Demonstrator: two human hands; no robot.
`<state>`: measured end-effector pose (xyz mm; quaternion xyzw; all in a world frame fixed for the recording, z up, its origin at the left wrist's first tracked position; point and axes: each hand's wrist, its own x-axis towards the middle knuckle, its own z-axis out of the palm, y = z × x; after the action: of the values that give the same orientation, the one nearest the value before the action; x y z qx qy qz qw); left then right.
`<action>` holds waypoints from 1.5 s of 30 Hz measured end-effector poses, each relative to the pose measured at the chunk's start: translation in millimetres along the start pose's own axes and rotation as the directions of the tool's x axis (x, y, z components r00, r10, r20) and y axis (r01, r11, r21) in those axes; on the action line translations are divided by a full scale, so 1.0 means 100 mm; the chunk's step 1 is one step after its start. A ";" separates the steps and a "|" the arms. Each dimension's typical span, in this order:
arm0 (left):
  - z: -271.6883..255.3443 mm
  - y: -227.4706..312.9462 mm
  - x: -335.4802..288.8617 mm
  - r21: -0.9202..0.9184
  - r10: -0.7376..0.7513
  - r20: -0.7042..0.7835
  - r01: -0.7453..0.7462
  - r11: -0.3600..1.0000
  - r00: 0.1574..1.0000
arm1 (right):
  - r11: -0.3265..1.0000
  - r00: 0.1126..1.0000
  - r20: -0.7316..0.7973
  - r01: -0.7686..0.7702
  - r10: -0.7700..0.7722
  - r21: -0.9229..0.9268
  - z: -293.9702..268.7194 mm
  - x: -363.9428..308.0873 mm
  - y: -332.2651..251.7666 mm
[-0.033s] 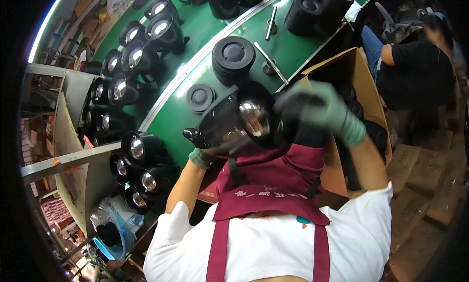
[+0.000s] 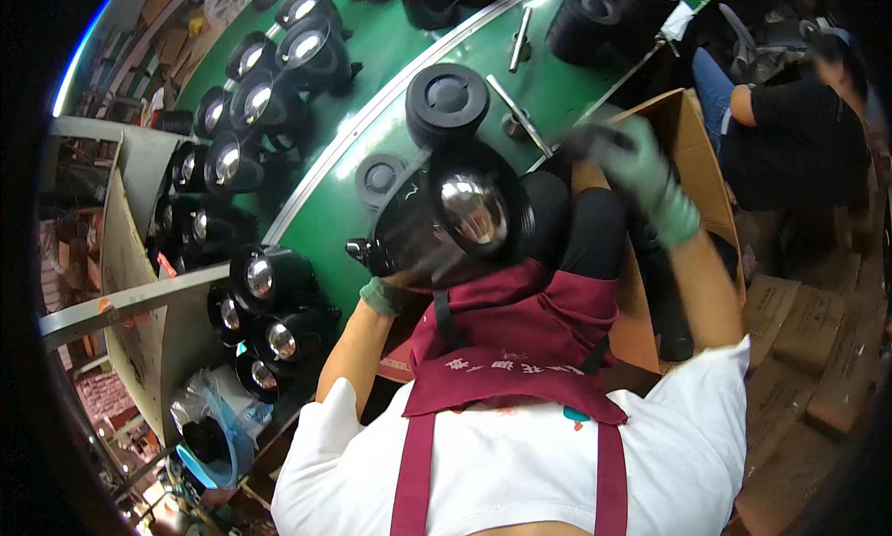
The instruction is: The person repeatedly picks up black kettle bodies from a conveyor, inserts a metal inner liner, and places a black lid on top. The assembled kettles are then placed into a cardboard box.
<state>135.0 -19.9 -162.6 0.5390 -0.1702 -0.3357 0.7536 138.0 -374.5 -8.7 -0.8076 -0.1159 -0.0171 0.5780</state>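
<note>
A glossy black pot-like vessel [image 2: 409, 229] lies tilted over my lap. Its round mouth faces up and to the right, and the inside shines like a mirror. My left hand [image 2: 383, 296] is at its lower left; only the green glove cuff shows clearly, the fingers being hidden by the vessel as they support it. My right hand [image 2: 641, 160], in a green glove with a dark finger part, is up by the cardboard box [image 2: 701, 150], apart from the vessel. Motion blurs its fingers, and I cannot tell whether anything dark is in them.
Black round discs [image 2: 448, 95] are stacked on the green table [image 2: 334, 202], with a smaller disc pile [image 2: 380, 178] beside them. Several similar vessels [image 2: 307, 53] stand at the left. Two metal rods [image 2: 520, 39] stick up farther back. A seated person [image 2: 799, 137] is at the right, near flat cartons [image 2: 790, 313].
My right hand has moved from the vessel's mouth up and to the right, toward the box. The vessel's mouth has turned a little more into view.
</note>
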 end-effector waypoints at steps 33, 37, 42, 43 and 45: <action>0.08 0.01 -0.33 0.639 0.210 0.006 -0.165 0.751 0.978 | 0.914 0.991 -0.135 0.071 -0.018 0.399 0.62 -0.60 -0.25; 0.07 -0.10 -0.50 0.591 0.216 0.039 -0.197 0.782 0.976 | 0.982 0.988 -0.152 0.064 -0.037 0.178 0.65 -0.91 -0.34; -0.07 -0.26 -0.64 0.079 0.061 -0.053 -0.057 0.995 0.997 | 0.995 0.978 -0.192 0.087 -0.079 0.038 0.69 -1.08 -0.49; -0.05 -0.22 -0.64 0.050 0.047 -0.066 -0.044 0.998 0.997 | 0.989 0.976 -0.208 0.090 -0.064 0.121 0.73 -1.13 -0.48; 0.04 -0.08 -0.64 -0.028 0.009 -0.089 -0.012 1.000 0.996 | 0.953 0.972 -0.232 0.098 -0.030 0.285 0.81 -1.21 -0.42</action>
<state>84.6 19.9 -162.1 0.5415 -0.1345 -0.3099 0.7699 3.0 -306.0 -16.3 -0.7011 -0.0773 -0.1098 0.7004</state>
